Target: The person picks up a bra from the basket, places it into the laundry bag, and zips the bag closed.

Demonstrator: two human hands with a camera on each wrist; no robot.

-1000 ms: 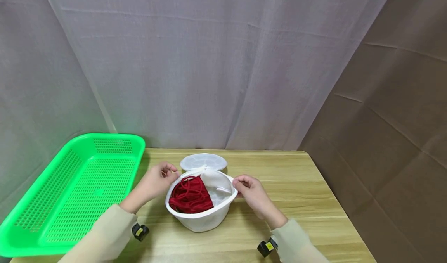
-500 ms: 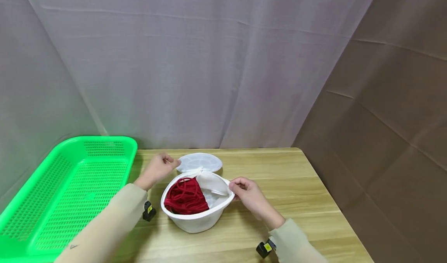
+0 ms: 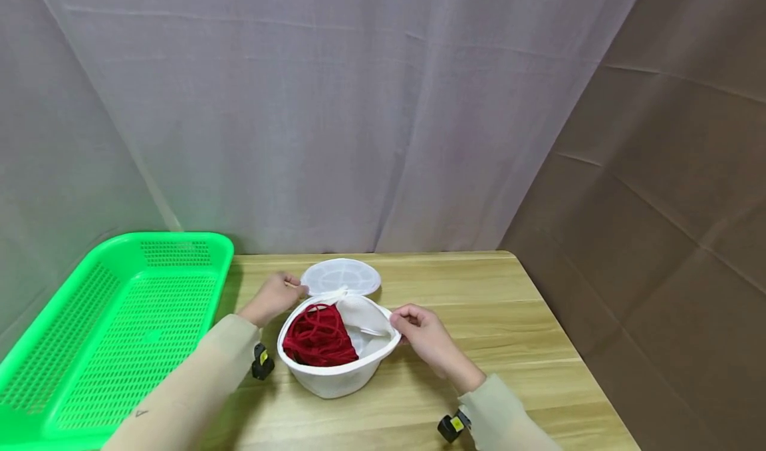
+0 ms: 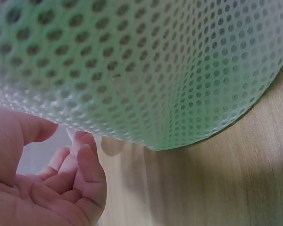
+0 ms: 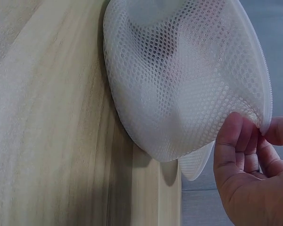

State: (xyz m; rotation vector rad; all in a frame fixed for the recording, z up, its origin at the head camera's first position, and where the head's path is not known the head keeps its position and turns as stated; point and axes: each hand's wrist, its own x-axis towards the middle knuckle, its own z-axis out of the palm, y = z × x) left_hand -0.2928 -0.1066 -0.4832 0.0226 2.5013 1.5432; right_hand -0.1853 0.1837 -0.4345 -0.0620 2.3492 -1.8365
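A white mesh laundry bag stands on the wooden table, its zipped lid folded back behind the opening. Inside, toward the left, lies a bunched red garment with thin straps. My left hand is at the lid's left edge, fingers curled, pinching it between thumb and fingertips. In the left wrist view, the perforated mesh wall rises above that hand. With thumb and forefinger, my right hand pinches the right end of the rim; in the right wrist view the zipper edge runs down to those fingers.
A large green plastic basket with perforated walls takes up the table's left side. Grey curtain hangs behind the table, and brown cloth is on the right. Bare wood shows right of the bag.
My left hand has moved right and away from me, from the bag's left rim to the lid's edge. The right hand keeps its pinch. The head view has shifted slightly.
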